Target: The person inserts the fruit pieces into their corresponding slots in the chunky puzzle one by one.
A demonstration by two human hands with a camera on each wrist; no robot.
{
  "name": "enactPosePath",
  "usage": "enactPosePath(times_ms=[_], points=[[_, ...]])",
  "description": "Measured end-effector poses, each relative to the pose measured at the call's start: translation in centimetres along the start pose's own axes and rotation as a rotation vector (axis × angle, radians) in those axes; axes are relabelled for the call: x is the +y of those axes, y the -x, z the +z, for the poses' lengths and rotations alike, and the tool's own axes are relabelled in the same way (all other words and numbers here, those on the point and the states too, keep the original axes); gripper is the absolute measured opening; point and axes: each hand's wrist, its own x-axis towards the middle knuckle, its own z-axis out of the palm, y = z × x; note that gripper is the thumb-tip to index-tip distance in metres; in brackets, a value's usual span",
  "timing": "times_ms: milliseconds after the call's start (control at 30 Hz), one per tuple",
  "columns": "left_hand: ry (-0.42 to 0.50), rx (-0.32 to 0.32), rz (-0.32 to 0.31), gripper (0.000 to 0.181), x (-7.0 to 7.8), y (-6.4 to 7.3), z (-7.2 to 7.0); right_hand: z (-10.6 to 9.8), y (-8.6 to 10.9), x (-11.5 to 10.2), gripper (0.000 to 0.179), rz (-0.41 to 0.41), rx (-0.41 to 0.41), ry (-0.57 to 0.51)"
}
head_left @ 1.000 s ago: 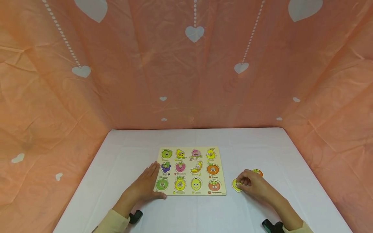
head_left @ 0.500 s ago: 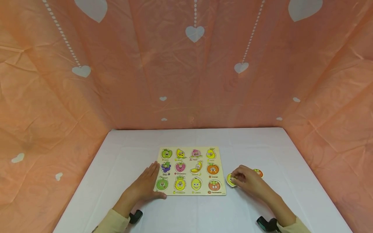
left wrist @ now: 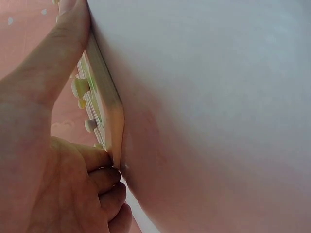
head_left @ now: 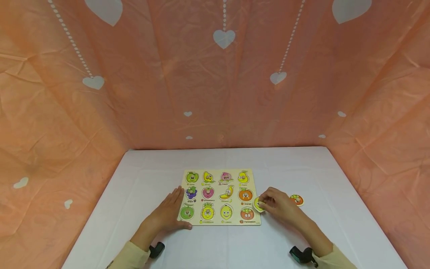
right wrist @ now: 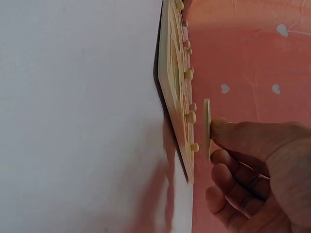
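Observation:
A wooden fruit puzzle board [head_left: 217, 215] lies flat on the table, with printed fruit faces and labels. Along its left edge rests my left hand [head_left: 168, 211], fingers straight, thumb at the front edge. In the left wrist view the thumb and fingertips touch the board's edge [left wrist: 111, 97]. My right hand [head_left: 280, 205] pinches a round yellow fruit puzzle piece [head_left: 257, 204] over the board's right edge. Seen from the right wrist, this thin piece [right wrist: 207, 131] is raised edge-on above the board [right wrist: 170, 92]; the fingers hide its knob.
An orange-red puzzle piece with green leaves [head_left: 296, 200] lies on the white table [head_left: 151, 164], just beyond the right hand. Small wooden knobs [right wrist: 190, 117] stick up from pieces set in the board. A peach-coloured cloth [head_left: 221, 93] with hearts hangs behind and at both sides.
My right hand has carried the yellow puzzle piece leftward from the table to the board's right edge, uncovering more of the orange-red piece. The left hand and board have kept still.

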Motion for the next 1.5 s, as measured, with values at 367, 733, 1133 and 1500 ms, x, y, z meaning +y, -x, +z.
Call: enactPosePath(times_ms=[367,733,1133,1500], points=[[0.001,-0.007,-0.009,0.135,0.0,0.0,0.0,1.3,-1.2,-0.9,0.012,-0.080,-0.024,-0.082],[-0.005,-0.005,-0.018,0.135,-0.1,-0.1,0.2,2.9,-2.1,-1.7,0.010,-0.091,-0.071,-0.081],[-0.004,-0.010,-0.025,0.134,0.2,0.0,0.0,4.2,-3.1,-3.1,0.007,-0.103,-0.153,-0.103],[-0.013,-0.001,-0.002,0.132,0.3,0.0,-0.1,5.3,-3.5,-3.7,0.008,-0.132,-0.171,-0.032]])
